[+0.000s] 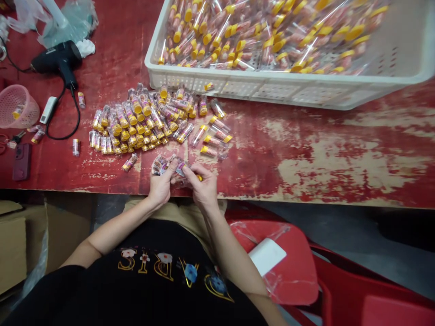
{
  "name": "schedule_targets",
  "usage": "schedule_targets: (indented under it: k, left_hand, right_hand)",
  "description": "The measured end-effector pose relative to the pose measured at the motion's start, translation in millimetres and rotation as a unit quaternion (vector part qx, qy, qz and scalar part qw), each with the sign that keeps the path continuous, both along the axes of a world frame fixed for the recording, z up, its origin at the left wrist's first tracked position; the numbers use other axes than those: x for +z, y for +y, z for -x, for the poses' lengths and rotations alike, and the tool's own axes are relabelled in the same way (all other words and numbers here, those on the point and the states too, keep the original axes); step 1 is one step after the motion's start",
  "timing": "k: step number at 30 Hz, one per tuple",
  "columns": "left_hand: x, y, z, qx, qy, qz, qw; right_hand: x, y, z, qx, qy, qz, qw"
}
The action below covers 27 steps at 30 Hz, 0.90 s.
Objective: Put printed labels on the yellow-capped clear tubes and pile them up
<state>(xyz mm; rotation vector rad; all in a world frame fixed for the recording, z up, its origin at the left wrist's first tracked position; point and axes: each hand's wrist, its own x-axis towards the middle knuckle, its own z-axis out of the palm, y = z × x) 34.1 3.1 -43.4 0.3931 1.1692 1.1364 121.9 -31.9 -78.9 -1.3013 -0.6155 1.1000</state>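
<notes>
Left hand (161, 186) and right hand (205, 186) pinch printed plastic sleeves (158, 165).
The fingers of both are closed on them, at the near edge of the red counter (251, 145); a yellow cap (200, 178) shows beside the right ones. Farther lie piled yellow-capped tubes (137, 108), then a white plastic crate (238, 87).

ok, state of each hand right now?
Left hand: closed, holding printed clear pieces.
Right hand: closed, thumb on the same bunch; a yellow cap shows at its fingers, exact grip hidden.
</notes>
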Motion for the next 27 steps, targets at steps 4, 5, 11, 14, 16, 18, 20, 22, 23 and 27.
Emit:
schedule_targets:
  k: [4,5,11,14,16,18,20,22,23,27]
  left_hand:
    - [1.1,-1,-1,-0.001,0.001,0.011,1.0]
    - [1.9,0,-1,0.004,-0.003,0.023,1.0]
    - [4.6,5,5,0.008,-0.05,0.057,0.997]
    - [3.7,4,6,-0.014,-0.069,0.053,0.996]
    - [3.6,1,6,-0.04,-0.075,0.054,0.995]
    - [4.7,-2,5,-0.062,-0.07,0.057,0.994]
    - [7.4,-5,4,-0.08,-0.061,0.058,0.993]
    - [11.4,-8,3,-0.095,-0.056,0.051,0.993]
    - [13.9,-9,3,-0.102,-0.054,0.045,0.992]
    - [25.4,-9,8,-0.121,-0.046,0.019,0.991]
  right_hand:
    - [1.7,1,0,-0.021,-0.023,-0.017,0.999]
    - [4.0,0,-3,-0.014,0.025,-0.005,1.0]
    - [23.3,-27,-23,0.024,0.126,-0.036,0.991]
    - [28.1,-35,-25,-0.016,-0.005,-0.053,0.998]
    - [30.2,-36,-22,-0.042,-0.109,-0.055,0.992]
    - [32.9,-36,-19,-0.091,-0.203,-0.069,0.972]
    - [36.8,-37,-16,-0.14,-0.266,-0.076,0.951]
    - [41.6,-41,-16,-0.13,-0.293,-0.069,0.945]
    - [44.2,-44,-16,-0.099,-0.297,-0.065,0.948]
    - [52.2,-56,-21,0.063,-0.261,-0.093,0.959]
